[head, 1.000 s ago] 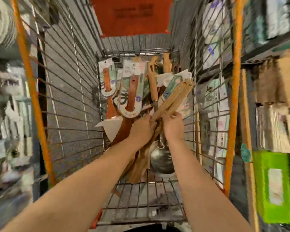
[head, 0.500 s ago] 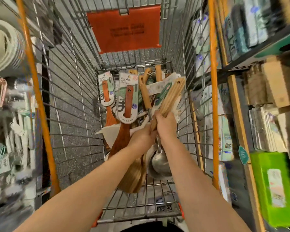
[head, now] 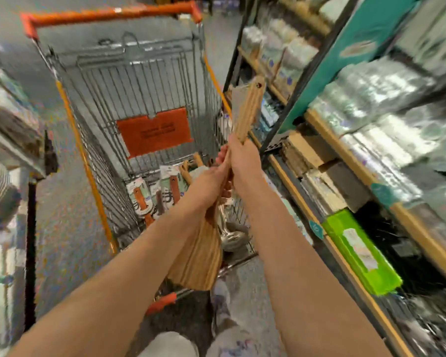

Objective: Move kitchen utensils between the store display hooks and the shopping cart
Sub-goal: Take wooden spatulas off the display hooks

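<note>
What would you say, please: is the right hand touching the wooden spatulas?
Touching. The head view shows the right hand gripping the wooden spatulas by their handles.

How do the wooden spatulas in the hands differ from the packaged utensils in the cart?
The wooden spatulas are gripped by the left hand and right hand, handles pointing up; the packaged utensils lie untouched in the cart. The spatulas are pale striped wood; the packaged utensils have darker reddish-brown handles. Both are kitchen tools.

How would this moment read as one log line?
left hand + right hand | grip wooden spatulas | over cart | packaged utensils inside
</note>
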`<control>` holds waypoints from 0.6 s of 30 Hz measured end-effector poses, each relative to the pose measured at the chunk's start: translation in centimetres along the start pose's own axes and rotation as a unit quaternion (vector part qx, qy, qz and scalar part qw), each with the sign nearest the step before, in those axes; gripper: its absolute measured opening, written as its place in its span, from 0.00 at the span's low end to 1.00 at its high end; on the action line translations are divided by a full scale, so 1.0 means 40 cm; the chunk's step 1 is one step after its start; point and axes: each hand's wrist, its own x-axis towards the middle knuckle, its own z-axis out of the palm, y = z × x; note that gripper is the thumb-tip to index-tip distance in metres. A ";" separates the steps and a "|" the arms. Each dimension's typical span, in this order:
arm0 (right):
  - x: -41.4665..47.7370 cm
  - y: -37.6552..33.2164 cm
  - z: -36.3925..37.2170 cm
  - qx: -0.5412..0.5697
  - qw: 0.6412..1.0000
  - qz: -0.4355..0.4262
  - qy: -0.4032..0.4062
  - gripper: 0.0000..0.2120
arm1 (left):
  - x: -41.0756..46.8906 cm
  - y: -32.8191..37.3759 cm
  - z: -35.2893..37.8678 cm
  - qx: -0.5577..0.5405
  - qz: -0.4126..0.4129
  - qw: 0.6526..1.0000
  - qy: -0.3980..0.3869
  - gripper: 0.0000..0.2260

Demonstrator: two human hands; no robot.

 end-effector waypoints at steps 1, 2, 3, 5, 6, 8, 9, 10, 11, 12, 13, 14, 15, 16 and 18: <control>-0.046 -0.023 -0.017 0.011 1.000 -0.017 0.000 0.07 | -0.046 0.023 0.007 -0.005 0.012 1.000 -0.011 0.17; -0.093 -0.048 -0.037 0.024 0.999 -0.035 0.000 0.07 | -0.088 0.042 0.016 -0.009 0.022 0.999 -0.029 0.18; -0.133 -0.070 -0.061 0.033 0.998 -0.054 0.004 0.07 | -0.121 0.055 0.034 -0.010 0.033 0.998 -0.047 0.19; -0.204 -0.108 -0.120 0.039 0.995 -0.085 0.024 0.07 | -0.177 0.075 0.080 -0.006 0.049 0.996 -0.079 0.18; -0.236 -0.126 -0.154 0.036 0.994 -0.099 0.038 0.07 | -0.198 0.084 0.110 0.001 0.058 0.994 -0.094 0.18; -0.291 -0.161 -0.232 0.032 0.989 -0.128 0.069 0.08 | -0.239 0.108 0.186 0.016 0.076 0.989 -0.125 0.18; -0.321 -0.184 -0.276 0.036 0.986 -0.141 0.084 0.08 | -0.259 0.121 0.229 0.023 0.086 0.986 -0.141 0.19; -0.353 -0.208 -0.322 0.045 0.983 -0.149 0.099 0.08 | -0.275 0.130 0.277 0.029 0.094 0.983 -0.157 0.19; -0.385 -0.228 -0.371 0.054 0.979 -0.157 0.117 0.09 | -0.293 0.137 0.326 0.034 0.102 0.980 -0.170 0.20; -0.415 -0.244 -0.425 0.053 0.975 -0.169 0.136 0.10 | -0.309 0.141 0.380 0.039 0.109 0.976 -0.184 0.20; -0.444 -0.256 -0.480 0.040 0.970 -0.181 0.158 0.11 | -0.330 0.145 0.437 0.045 0.118 0.972 -0.198 0.20; -0.470 -0.264 -0.538 0.017 0.964 -0.193 0.181 0.11 | -0.354 0.146 0.498 0.047 0.125 0.968 -0.213 0.20; -0.496 -0.272 -0.598 -0.002 0.957 -0.205 0.205 0.11 | -0.381 0.148 0.557 0.044 0.133 0.963 -0.230 0.20; -0.521 -0.278 -0.661 -0.009 0.950 -0.215 0.226 0.10 | -0.409 0.150 0.620 0.041 0.139 0.958 -0.247 0.19; -0.570 -0.293 -0.788 -0.017 0.936 -0.227 0.267 0.09 | -0.472 0.160 0.748 0.038 0.148 0.946 -0.285 0.18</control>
